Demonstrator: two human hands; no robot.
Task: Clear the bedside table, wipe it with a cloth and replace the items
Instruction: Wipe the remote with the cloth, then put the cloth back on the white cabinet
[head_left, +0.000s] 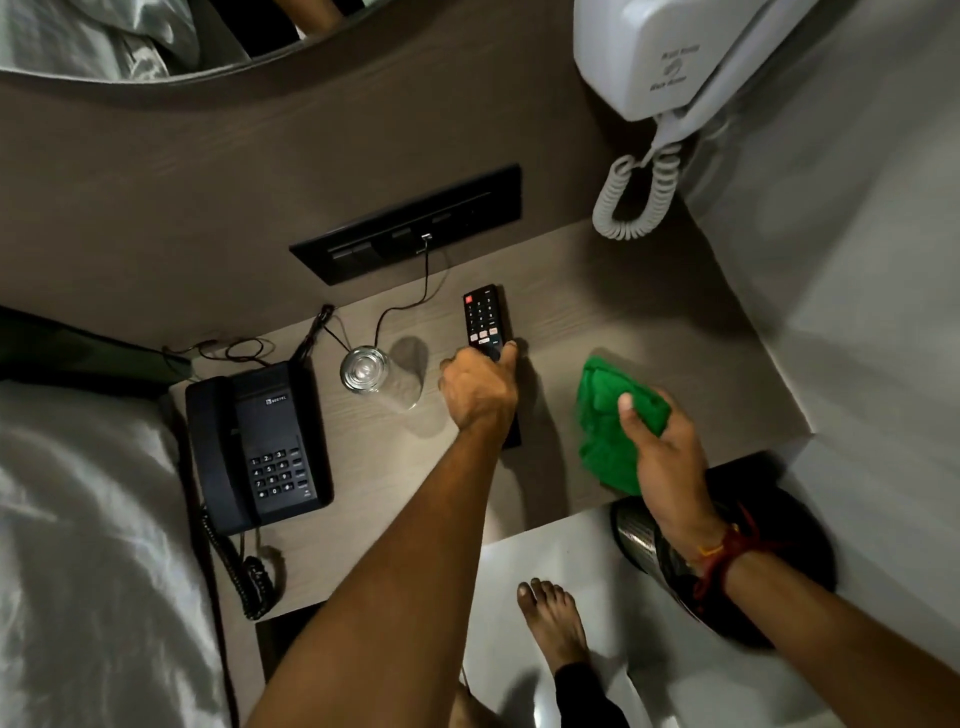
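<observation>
A wooden bedside table (649, 322) runs across the middle of the view. A black remote control (483, 317) lies on it, and my left hand (480, 387) is closed around its lower half. To the right, my right hand (657, 436) grips a bunched green cloth (605, 421) just above the table's front edge. A clear drinking glass (366, 370) stands upright left of the remote. Further left sits a black desk telephone (260, 441) with its coiled cord (244, 571) trailing off the front.
A black switch panel (410, 226) with a thin cable plugged in is set in the wall behind. A white wall phone (675, 52) hangs at the upper right. White bedding (88, 519) fills the left. A dark bin (727, 561) and my bare foot (550, 618) are on the floor.
</observation>
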